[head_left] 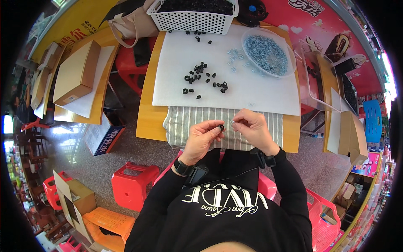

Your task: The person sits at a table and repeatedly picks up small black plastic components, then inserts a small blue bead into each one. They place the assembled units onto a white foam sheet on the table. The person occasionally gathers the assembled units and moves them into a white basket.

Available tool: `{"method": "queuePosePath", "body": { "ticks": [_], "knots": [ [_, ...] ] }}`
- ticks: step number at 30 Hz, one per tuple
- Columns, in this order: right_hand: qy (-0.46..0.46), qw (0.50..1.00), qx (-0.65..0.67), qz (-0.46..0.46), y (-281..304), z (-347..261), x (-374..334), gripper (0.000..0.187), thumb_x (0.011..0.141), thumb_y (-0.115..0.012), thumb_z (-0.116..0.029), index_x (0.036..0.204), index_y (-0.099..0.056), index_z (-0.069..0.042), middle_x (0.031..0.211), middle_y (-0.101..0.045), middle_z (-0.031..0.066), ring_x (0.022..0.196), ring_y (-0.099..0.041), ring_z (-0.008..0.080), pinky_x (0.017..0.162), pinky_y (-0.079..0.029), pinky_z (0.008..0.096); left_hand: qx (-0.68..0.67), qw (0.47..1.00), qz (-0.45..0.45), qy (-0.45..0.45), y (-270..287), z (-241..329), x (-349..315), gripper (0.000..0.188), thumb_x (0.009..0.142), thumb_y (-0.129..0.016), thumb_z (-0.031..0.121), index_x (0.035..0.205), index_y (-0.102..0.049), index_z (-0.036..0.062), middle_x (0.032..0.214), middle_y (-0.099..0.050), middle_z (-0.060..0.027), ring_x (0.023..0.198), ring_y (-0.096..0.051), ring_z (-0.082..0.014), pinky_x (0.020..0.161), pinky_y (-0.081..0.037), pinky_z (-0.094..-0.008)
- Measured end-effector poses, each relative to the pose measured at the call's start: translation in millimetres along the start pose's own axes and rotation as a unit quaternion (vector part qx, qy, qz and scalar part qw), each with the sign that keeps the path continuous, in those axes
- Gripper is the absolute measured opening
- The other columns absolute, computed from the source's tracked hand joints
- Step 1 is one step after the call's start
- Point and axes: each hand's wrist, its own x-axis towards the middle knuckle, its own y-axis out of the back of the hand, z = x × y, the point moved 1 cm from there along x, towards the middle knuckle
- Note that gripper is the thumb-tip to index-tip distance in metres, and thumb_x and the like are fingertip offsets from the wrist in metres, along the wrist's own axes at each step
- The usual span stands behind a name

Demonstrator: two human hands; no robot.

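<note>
Pinching round black part (221, 127) in left hand (202, 136), thumb and fingers closed, dead centre | nipping tiny silvery piece (232, 122) with fingertips of right hand (253, 129), just beside | facing scattered black parts (199, 71) on white sheet (260, 94), upper middle

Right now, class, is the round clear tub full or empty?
Not empty: the tub holds many pale blue pieces. Whether it is full cannot be told from above.

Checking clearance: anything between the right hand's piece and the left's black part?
Nothing visible: open gap between the small pale piece in the right hand and the black part in the left hand.
</note>
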Motion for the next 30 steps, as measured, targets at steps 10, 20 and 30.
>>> {"method": "queuePosePath", "body": {
  "ticks": [10,20,30],
  "knots": [
    [0.004,1.000,0.005,0.004,-17.2,-12.5,-7.0,0.008,0.080,-0.067,0.006,0.084,-0.062,0.000,0.072,-0.058,0.0028,0.062,-0.055,0.0067,0.054,-0.043,0.0234,-0.015,1.000,-0.011,-0.001,0.7,-0.9,0.2,0.019,0.092,-0.062,0.000,0.111,-0.062,-0.0016,0.098,-0.067,-0.0080,0.084,-0.065,-0.0139,0.074,-0.052,-0.0254],
    [0.030,0.996,-0.067,-0.046,-15.5,-23.7,-0.6,0.010,0.077,-0.066,0.007,0.084,-0.062,0.000,0.074,-0.058,0.0060,0.061,-0.057,0.0129,0.053,-0.044,0.0253,-0.011,0.999,-0.032,-0.015,5.9,-2.7,-0.1,0.020,0.092,-0.062,0.000,0.112,-0.063,-0.0006,0.098,-0.067,-0.0081,0.085,-0.066,-0.0140,0.074,-0.052,-0.0258],
    [0.018,0.995,-0.082,-0.058,-14.6,-31.7,3.7,0.010,0.078,-0.067,0.006,0.084,-0.062,0.001,0.073,-0.057,0.0065,0.062,-0.059,0.0139,0.054,-0.046,0.0276,-0.025,0.999,-0.042,-0.020,7.9,-4.9,1.2,0.020,0.092,-0.063,0.000,0.112,-0.063,-0.0014,0.099,-0.068,-0.0094,0.085,-0.066,-0.0142,0.073,-0.052,-0.0263]
  ]
}}
